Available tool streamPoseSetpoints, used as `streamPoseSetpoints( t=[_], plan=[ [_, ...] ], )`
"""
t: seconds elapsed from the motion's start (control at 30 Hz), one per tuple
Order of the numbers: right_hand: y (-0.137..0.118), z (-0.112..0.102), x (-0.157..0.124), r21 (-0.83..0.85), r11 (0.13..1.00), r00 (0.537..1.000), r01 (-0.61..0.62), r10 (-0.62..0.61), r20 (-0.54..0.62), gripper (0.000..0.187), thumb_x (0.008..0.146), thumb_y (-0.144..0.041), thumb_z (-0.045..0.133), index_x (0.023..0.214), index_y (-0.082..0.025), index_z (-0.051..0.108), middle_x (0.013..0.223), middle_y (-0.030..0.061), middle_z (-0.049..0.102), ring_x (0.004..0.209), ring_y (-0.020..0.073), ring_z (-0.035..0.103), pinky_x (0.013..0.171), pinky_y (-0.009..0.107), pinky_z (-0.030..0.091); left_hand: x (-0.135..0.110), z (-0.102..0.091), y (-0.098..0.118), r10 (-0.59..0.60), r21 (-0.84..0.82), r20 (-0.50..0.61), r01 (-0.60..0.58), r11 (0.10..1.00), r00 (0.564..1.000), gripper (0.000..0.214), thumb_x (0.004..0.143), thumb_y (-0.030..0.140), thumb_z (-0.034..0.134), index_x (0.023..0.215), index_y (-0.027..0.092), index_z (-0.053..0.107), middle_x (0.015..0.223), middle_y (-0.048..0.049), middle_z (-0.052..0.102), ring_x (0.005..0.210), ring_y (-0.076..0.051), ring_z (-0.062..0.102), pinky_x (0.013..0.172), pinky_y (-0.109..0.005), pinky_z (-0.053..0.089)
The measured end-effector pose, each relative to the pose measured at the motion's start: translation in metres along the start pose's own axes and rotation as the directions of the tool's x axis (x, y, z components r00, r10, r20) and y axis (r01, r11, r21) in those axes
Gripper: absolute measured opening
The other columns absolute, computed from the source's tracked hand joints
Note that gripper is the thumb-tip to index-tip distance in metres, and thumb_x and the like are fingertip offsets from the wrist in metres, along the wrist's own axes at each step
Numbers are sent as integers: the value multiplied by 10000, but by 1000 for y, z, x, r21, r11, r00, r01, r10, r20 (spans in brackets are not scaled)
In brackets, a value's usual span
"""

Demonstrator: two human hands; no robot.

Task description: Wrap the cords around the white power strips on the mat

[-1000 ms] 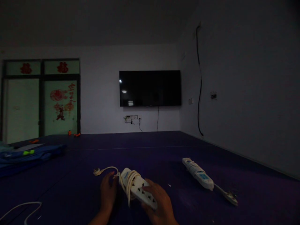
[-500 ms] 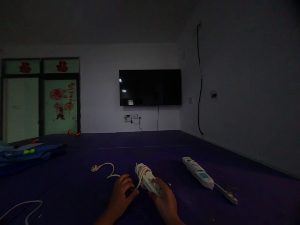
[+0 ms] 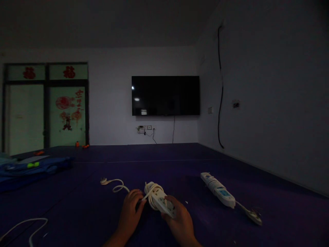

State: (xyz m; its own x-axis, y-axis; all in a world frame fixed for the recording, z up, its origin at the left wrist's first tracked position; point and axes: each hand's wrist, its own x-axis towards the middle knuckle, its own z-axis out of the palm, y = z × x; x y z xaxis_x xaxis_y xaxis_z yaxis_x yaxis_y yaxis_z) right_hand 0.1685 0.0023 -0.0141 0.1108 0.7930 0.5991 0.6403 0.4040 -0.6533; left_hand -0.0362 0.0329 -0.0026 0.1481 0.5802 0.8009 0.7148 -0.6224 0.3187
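My right hand (image 3: 180,221) grips the near end of a white power strip (image 3: 160,202) low in the middle of the view, over the dark purple floor mat (image 3: 159,164). Part of the strip's white cord (image 3: 117,185) is looped around its far end. My left hand (image 3: 131,211) is closed on the cord right beside the strip. The rest of the cord trails left across the mat to its plug (image 3: 103,181).
A second white power strip (image 3: 218,190) with its cord wound around it lies to the right, its plug (image 3: 253,216) nearer the wall. Another white cable (image 3: 25,228) loops at lower left. Blue fabric (image 3: 28,168) lies at far left. A black TV (image 3: 166,95) hangs on the far wall.
Both hands have turned the strip and laid more cord around it. The left hand moved right to the strip, and the loose cord on the mat has been pulled shorter.
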Motion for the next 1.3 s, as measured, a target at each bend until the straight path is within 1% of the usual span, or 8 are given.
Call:
streamPoseSetpoints(
  t=[0.2,0.4,0.6,0.77,0.9,1.07,1.17,1.3],
  plan=[
    [-5,0,-2,-33,993,991,109,-107,78,456,586,-149,597,1021,-273,654,1144,35,650,1039,251,608,903,372,462,3,-6,-4,-46,42,-214,56,998,976,245,856,388,460,882,226,641,1011,-85,662,1047,-278,545,918,-501,431],
    [-10,-2,-4,-39,967,958,252,-244,150,487,561,-160,608,1031,-277,657,1182,39,633,1053,267,597,912,406,452,5,-9,-15,-163,32,-351,186,982,922,278,827,435,453,866,217,622,1032,-97,634,1052,-290,534,946,-504,392],
    [-13,-4,-2,-18,975,964,220,-215,155,466,560,-144,615,1006,-271,668,1195,48,625,1064,268,594,918,410,451,3,-11,-35,-248,37,-408,288,957,879,255,796,397,444,801,203,610,975,-125,638,1022,-321,540,916,-521,404],
    [-6,0,-1,6,985,984,174,-174,20,442,602,-151,612,1024,-275,651,1170,31,637,1067,253,595,921,403,459,2,-12,-38,-260,65,-393,309,949,882,165,730,259,464,776,218,617,924,-96,653,976,-313,566,893,-515,427],
    [-3,2,-2,-1,995,995,99,-99,-32,419,621,-157,614,1020,-277,651,1146,30,647,1054,258,603,915,409,468,2,-13,-26,-212,104,-347,262,959,914,242,697,177,461,856,221,638,1028,-78,648,1111,-324,505,973,-541,363],
    [-4,2,-3,-3,995,994,101,-101,-33,424,625,-163,613,1032,-278,644,1138,27,650,1058,259,601,926,408,463,1,-12,-4,-44,170,-186,76,982,981,217,821,278,463,927,236,647,1078,-62,656,1181,-305,465,1038,-607,241],
    [-3,2,-3,10,992,992,125,-124,-29,441,616,-147,605,1038,-269,638,1158,28,640,1061,252,598,923,395,464,0,-11,2,29,196,-102,-9,981,994,202,813,365,527,902,241,659,1065,-60,664,1176,-304,475,1043,-615,229],
    [-2,2,-2,19,992,992,126,-125,-20,419,626,-143,591,1028,-251,642,1154,42,642,1056,252,600,915,398,467,-1,-9,-1,49,219,-68,-33,975,996,188,795,396,564,810,244,674,991,-62,682,1134,-311,505,1028,-626,245]
  ],
)
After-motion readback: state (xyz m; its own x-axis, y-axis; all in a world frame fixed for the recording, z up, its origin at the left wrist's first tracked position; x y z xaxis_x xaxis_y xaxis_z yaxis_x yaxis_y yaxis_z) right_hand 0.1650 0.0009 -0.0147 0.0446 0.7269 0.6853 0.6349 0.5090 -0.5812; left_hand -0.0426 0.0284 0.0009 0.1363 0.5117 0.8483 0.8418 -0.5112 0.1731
